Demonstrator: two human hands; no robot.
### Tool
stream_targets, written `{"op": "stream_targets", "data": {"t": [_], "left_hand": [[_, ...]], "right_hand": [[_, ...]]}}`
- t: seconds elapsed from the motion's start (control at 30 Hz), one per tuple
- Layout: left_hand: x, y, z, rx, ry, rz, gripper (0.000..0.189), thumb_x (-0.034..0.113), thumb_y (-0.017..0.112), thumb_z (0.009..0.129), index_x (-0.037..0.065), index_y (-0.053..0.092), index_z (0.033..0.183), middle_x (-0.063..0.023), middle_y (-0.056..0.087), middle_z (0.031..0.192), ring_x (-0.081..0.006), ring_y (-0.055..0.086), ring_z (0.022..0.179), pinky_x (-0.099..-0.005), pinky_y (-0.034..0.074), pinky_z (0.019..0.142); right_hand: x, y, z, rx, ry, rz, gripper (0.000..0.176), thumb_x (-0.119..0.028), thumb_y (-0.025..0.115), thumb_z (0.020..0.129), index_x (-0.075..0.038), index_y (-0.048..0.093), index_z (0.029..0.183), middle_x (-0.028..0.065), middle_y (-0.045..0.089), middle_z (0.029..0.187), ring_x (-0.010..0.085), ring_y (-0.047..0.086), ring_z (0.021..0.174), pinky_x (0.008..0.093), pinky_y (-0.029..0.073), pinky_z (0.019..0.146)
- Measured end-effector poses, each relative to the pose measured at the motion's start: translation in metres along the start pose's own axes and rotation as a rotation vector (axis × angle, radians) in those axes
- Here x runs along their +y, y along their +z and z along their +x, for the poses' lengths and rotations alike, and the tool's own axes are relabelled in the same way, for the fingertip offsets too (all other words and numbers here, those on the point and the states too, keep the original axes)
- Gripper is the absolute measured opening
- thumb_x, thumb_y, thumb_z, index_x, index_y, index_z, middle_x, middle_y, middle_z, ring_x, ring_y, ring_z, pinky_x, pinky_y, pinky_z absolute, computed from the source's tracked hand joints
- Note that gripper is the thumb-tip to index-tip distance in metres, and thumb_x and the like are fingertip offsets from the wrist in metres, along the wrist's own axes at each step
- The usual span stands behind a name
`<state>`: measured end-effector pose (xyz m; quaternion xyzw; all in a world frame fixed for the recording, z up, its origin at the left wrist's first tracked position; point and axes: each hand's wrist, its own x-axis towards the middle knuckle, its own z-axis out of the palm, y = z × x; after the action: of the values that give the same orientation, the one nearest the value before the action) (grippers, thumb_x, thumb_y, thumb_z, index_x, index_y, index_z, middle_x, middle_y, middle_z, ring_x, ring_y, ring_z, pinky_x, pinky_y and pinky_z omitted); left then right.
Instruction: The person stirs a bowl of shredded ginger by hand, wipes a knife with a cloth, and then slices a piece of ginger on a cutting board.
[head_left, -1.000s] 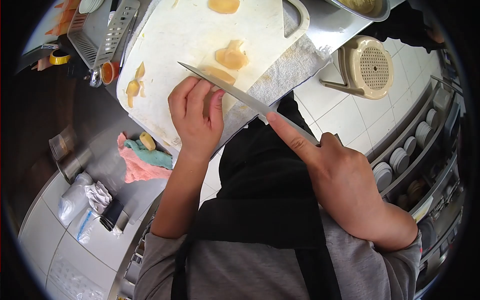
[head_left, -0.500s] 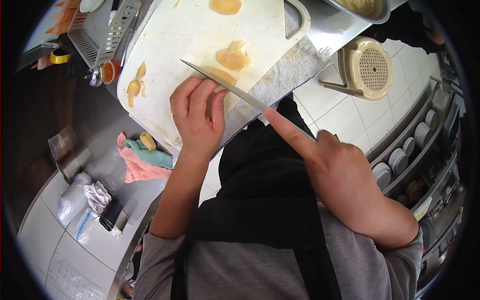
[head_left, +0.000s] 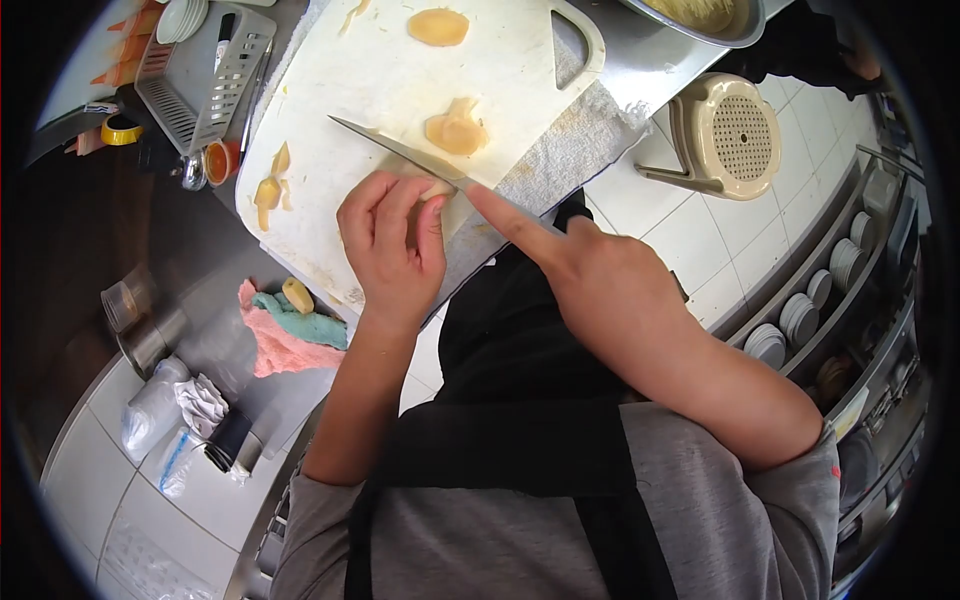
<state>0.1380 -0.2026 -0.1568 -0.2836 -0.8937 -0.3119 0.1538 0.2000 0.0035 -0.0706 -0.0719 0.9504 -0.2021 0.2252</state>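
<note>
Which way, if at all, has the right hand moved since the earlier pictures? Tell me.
Yes: the right hand has moved up and left, closer to the cutting board.

Bowl [head_left: 742,34] ptly. off top edge

Left arm: bare forearm [head_left: 362,400] rises steeply, wrist roughly in line with it.
Left hand [head_left: 392,250]: back up, fingers bent forward and bunched, thumb [head_left: 431,235] set opposite them in a pinch.
Right arm: bent at the elbow, bare forearm [head_left: 725,385] slanting inward across the front of the body.
Right hand [head_left: 605,270]: back up, index finger [head_left: 510,222] out nearly straight towards the left; other fingers curled under, mostly hidden.
Spacing: right index fingertip near left thumb, hands apart.
</note>
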Motion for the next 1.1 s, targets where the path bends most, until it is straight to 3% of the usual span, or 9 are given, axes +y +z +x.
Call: {"op": "stream_targets", "data": {"t": [0.07,0.3,0.37,0.47,0.67,0.8,0.87,0.97,1.1], "left_hand": [[0.0,0.0,0.0,0.005,-0.009,0.006,0.022,0.005,0.071,0.088,0.004,0.065,0.11,-0.0131,0.055,0.114,-0.0283,0.056,0.103,-0.0362,0.048,0.086],[0.001,0.0,-0.001,0.007,-0.012,0.015,0.024,0.004,0.071,0.088,0.003,0.064,0.11,-0.0148,0.056,0.113,-0.0303,0.056,0.104,-0.0375,0.048,0.088],[0.001,0.001,-0.002,0.024,-0.017,0.013,0.025,0.003,0.07,0.087,0.002,0.063,0.111,-0.0154,0.057,0.114,-0.0307,0.056,0.105,-0.0383,0.048,0.088],[0.0,0.003,-0.002,0.056,-0.023,-0.016,0.027,0.003,0.074,0.083,0.006,0.066,0.109,-0.0108,0.058,0.111,-0.0282,0.055,0.102,-0.0362,0.047,0.085],[0.0,0.0,-0.003,0.012,-0.017,0.007,0.027,0.001,0.07,0.086,0.002,0.063,0.111,-0.0147,0.058,0.113,-0.0304,0.056,0.105,-0.0383,0.048,0.089],[0.0,0.0,-0.002,0.01,-0.02,-0.001,0.027,0.001,0.07,0.086,0.002,0.063,0.111,-0.0146,0.058,0.113,-0.0301,0.056,0.105,-0.038,0.047,0.089],[0.0,0.002,-0.001,0.049,-0.019,-0.017,0.028,0.004,0.076,0.082,0.006,0.066,0.108,-0.0092,0.059,0.109,-0.0276,0.056,0.099,-0.0365,0.047,0.084],[0.001,-0.001,-0.001,0.008,-0.015,0.004,0.026,0.001,0.071,0.085,0.003,0.064,0.11,-0.0137,0.058,0.112,-0.0292,0.056,0.103,-0.0371,0.048,0.088],[-0.001,0.0,-0.001,0.015,-0.019,-0.012,0.026,0.001,0.071,0.085,0.004,0.064,0.11,-0.0134,0.057,0.112,-0.0287,0.057,0.102,-0.0364,0.048,0.087]], "right_hand": [[0.002,0.012,0.009,0.084,-0.012,-0.018,0.079,-0.006,0.057,0.088,-0.033,0.03,0.157,0.0124,0.061,0.069,0.0242,0.065,0.053,0.0339,0.055,0.048],[-0.002,-0.01,-0.01,0.073,-0.026,-0.044,0.079,-0.006,0.057,0.087,-0.034,0.031,0.157,0.0118,0.06,0.069,0.0227,0.063,0.049,0.0327,0.053,0.044],[-0.003,-0.024,-0.03,-0.006,-0.004,-0.03,0.086,0.002,0.056,0.084,-0.035,0.03,0.157,0.0096,0.052,0.065,0.024,0.058,0.046,0.0373,0.052,0.046],[-0.002,-0.035,-0.048,-0.063,0.028,-0.084,0.088,0.004,0.057,0.083,-0.035,0.031,0.157,0.009,0.05,0.065,0.0225,0.055,0.045,0.0361,0.05,0.044],[-0.001,-0.047,-0.06,-0.172,0.068,-0.022,0.092,0.008,0.058,0.079,-0.035,0.033,0.157,0.0104,0.049,0.069,0.0231,0.056,0.048,0.0373,0.051,0.046],[-0.002,-0.048,-0.06,-0.18,0.069,-0.015,0.091,0.008,0.057,0.08,-0.035,0.034,0.156,0.0103,0.048,0.069,0.023,0.056,0.048,0.0379,0.052,0.047],[-0.003,-0.047,-0.058,-0.17,0.069,-0.041,0.092,0.009,0.057,0.079,-0.035,0.032,0.157,0.0101,0.048,0.069,0.0229,0.056,0.047,0.0377,0.052,0.047],[-0.004,-0.047,-0.053,-0.179,0.068,-0.049,0.093,0.009,0.057,0.079,-0.035,0.032,0.157,0.01,0.048,0.069,0.0234,0.056,0.047,0.0379,0.052,0.047],[-0.004,-0.048,-0.048,-0.19,0.06,-0.014,0.093,0.009,0.057,0.078,-0.034,0.032,0.157,0.0104,0.048,0.069,0.0241,0.056,0.047,0.0384,0.052,0.047]]}}
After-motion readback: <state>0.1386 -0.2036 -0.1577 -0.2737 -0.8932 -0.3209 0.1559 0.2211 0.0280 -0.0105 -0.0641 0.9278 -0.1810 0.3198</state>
